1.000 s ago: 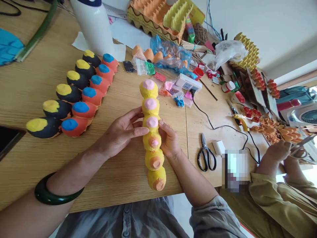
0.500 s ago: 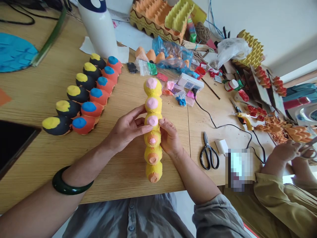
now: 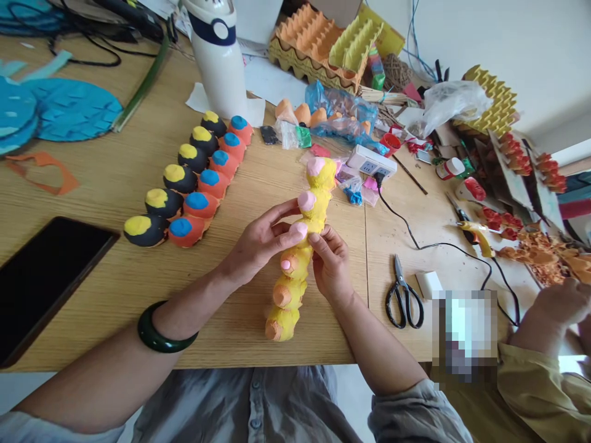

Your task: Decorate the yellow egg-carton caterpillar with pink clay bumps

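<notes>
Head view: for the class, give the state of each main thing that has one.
Yellow strip, tilted, top three tips pink, fourth partly pink, lower two orange
Left hand, gripping strip
Right hand, gripping strip
Black bumps, topped yellow
Red-orange bumps, topped blue
Scissors, closed, lying flat
Power strip, black plug inserted
White bottle, upright
Black device, screen dark

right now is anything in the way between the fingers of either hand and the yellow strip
Nothing visible is: the left hand and right hand hold the yellow strip directly, one on each side. The scissors lie apart, beyond the right hand.
</notes>
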